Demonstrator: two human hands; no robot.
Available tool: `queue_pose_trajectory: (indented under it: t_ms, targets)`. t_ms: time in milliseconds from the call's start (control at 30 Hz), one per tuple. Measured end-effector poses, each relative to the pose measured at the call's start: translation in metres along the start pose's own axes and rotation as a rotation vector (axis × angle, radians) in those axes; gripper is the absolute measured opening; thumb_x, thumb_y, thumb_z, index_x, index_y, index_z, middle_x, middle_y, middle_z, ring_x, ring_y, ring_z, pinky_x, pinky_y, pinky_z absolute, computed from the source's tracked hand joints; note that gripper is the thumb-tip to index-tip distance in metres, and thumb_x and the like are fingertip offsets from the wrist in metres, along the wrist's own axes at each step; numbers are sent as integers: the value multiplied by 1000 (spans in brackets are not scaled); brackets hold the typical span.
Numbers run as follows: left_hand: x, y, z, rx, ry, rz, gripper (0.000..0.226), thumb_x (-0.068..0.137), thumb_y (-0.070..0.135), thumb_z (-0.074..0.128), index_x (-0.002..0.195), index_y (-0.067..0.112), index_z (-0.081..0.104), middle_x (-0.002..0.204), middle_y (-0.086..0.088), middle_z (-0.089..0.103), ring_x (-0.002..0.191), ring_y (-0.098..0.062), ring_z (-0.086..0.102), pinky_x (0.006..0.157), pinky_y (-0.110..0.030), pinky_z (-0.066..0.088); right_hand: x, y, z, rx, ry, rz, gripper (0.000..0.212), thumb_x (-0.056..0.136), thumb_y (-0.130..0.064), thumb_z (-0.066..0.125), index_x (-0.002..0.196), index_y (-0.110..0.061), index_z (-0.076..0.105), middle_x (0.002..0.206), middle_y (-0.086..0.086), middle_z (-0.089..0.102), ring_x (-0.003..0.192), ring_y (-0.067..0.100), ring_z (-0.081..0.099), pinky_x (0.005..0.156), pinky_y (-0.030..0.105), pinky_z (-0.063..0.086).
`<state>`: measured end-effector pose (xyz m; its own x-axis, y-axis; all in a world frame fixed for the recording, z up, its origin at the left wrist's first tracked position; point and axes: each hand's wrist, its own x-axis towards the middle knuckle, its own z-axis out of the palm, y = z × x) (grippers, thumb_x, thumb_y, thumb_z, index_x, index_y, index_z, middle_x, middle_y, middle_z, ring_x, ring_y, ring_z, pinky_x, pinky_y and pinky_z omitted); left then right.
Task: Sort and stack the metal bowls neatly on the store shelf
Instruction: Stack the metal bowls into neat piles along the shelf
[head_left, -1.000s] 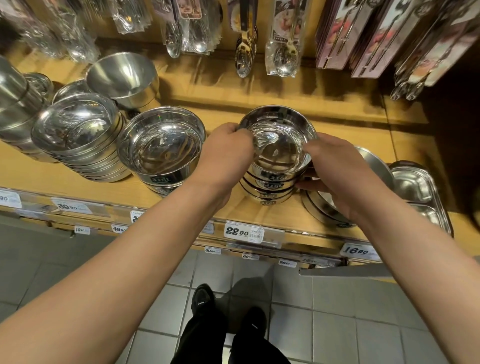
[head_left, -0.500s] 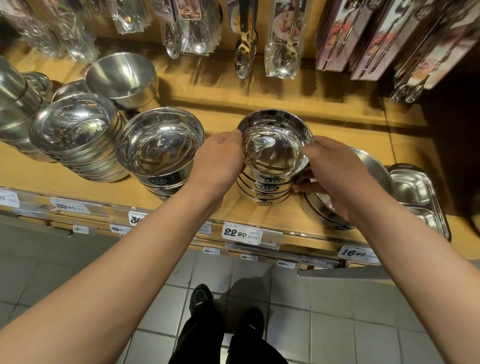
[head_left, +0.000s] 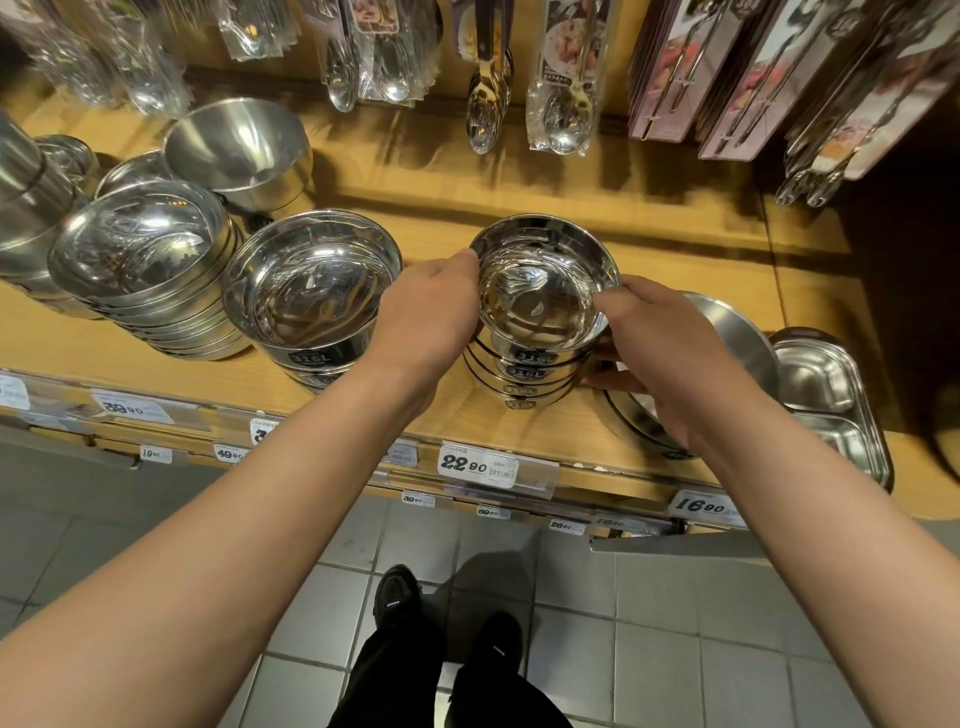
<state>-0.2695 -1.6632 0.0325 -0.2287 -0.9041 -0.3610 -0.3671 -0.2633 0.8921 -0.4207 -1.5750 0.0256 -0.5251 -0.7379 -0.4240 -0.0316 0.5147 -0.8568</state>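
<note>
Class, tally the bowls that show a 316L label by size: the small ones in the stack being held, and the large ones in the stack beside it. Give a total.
Small bowls: 4
Large bowls: 2
Total: 6

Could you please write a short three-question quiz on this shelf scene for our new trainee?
1. True or false: both hands grip the small stack.
2. Which price tag sits on the shelf edge right below that stack? A) 22.90 B) 49.90 C) 16.90
3. Fill in: the label printed on the bowls reads ____.

Key:
1. True: the left hand and right hand hold it on either side.
2. A, the 22.90 tag.
3. 316L, also seen on the bigger stack to the left.
</note>
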Motion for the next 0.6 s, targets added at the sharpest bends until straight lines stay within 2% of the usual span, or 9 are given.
queue_pose_trajectory:
  t_ms: [133,333,467,600]
  targets:
    - [-2,1,1,-15,-19,-32,33,98,39,44,78,20,61,85,0,62,86,-23,55,100,-56,52,0,-5,2,-68,-2,-18,29,91,-40,50,102,-23,71,103,5,76,102,30,70,93,58,57]
    - [-2,1,1,-60,-20,-74,30,96,39,46,80,19,62,91,-5,63,89,-25,54,102,-59,50,2,-5,4,-49,4,-36,25,93,-41,52,102,-26,70,103,3,75,99,26,70,91,57,59]
    - [0,-1,2,-42,-21,-70,35,99,37,43,97,12,68,100,-7,63,96,-26,56,103,-58,50,2,-6,4,-41,4,-38,26,90,-44,53,103,-30,71,102,-1,75,97,22,70,92,55,59]
    - [1,-2,2,-69,-21,-90,34,98,38,42,93,15,66,102,-9,62,94,-26,55,103,-59,49,2,-8,3,-27,6,-32,23,92,-42,55,102,-29,71,99,-2,74,91,20,69,90,55,60]
